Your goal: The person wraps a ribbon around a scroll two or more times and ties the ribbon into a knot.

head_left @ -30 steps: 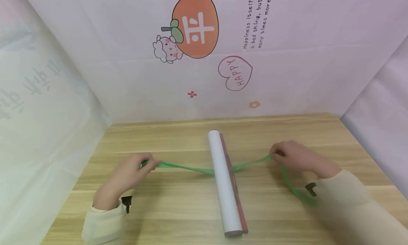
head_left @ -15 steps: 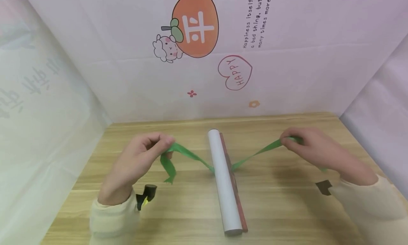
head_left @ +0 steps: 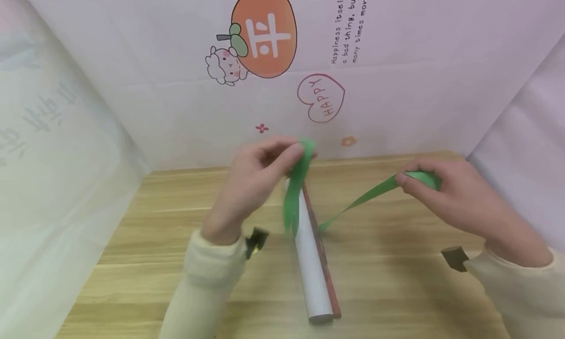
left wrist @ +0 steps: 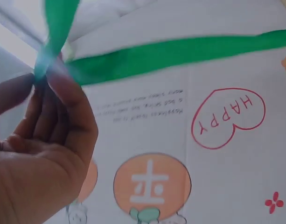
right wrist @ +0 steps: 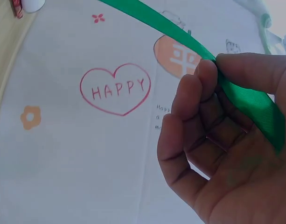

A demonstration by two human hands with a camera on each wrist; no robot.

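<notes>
A green ribbon [head_left: 372,193] runs beneath a white paper roll [head_left: 312,265] lying lengthwise on the table. Alongside the roll's right side lies a thin dark red stick [head_left: 324,260]. My left hand [head_left: 253,182] is raised over the roll's far end and pinches one end of the ribbon between thumb and finger; that ribbon part hangs down across the roll. To the right, my right hand [head_left: 454,196] pinches the other ribbon end, with its tail lying across the palm in the right wrist view. The ribbon's stretch under the roll is hidden.
The wooden table [head_left: 176,260] meets a white printed cloth backdrop [head_left: 185,118] along its far edge. More white cloth [head_left: 53,182] hangs at the left side. Small dark devices [head_left: 455,258] sit at both wrists by the cream sleeves.
My left hand has lifted and moved right, bringing its ribbon end over the roll. My right hand has risen and shifted slightly right, still holding its end. Roll and stick stay in place.
</notes>
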